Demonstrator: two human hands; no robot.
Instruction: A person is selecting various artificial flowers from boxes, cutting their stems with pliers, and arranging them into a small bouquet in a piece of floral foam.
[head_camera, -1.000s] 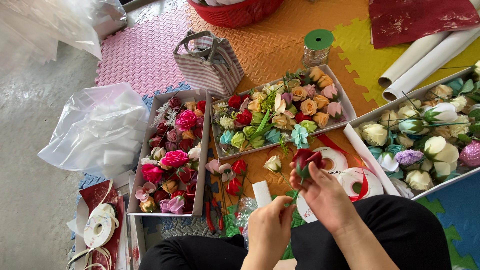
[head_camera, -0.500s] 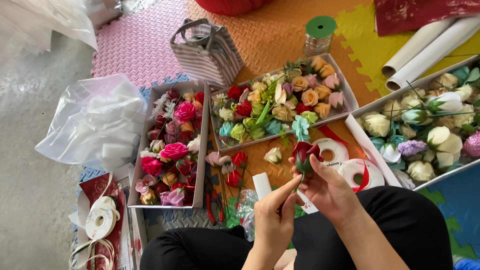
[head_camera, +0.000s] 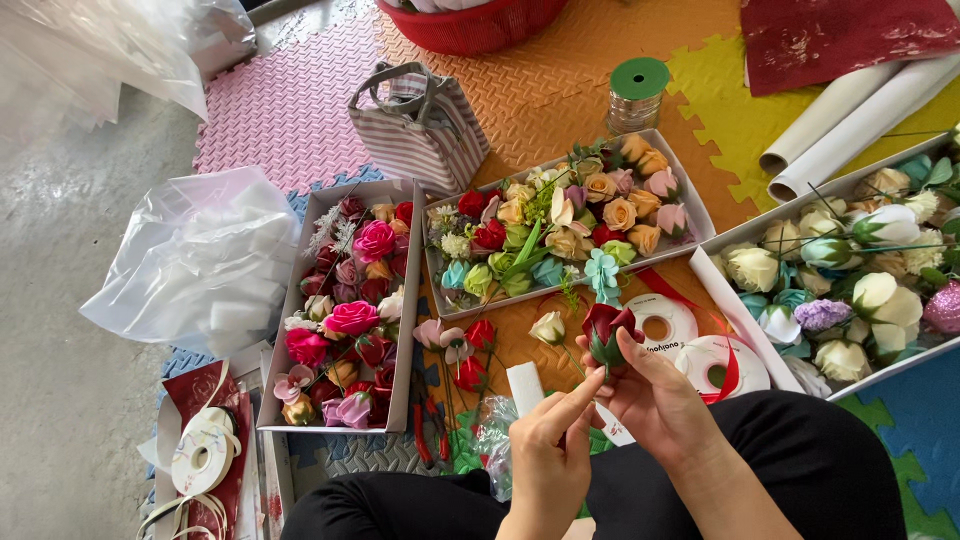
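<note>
Head view: both hands up over my lap, working one dark red rose (head_camera: 606, 328). Right hand (head_camera: 655, 400) grip is closed on the rose just under the bloom, thumb and fingers pinched around the green base, bloom upright above the fingers. Left hand (head_camera: 553, 440) is beside it, index finger extended and touching the stem area below the right fingers; other fingers curled in, holding nothing I can make out. Rose sits in the air above the orange floor mat (head_camera: 560, 80), just in front of the white ribbon spool (head_camera: 660, 322) with red ribbon. Flat box of mixed roses (head_camera: 560, 225) lies beyond it, box of pink and red roses (head_camera: 350, 310) to the left.
</note>
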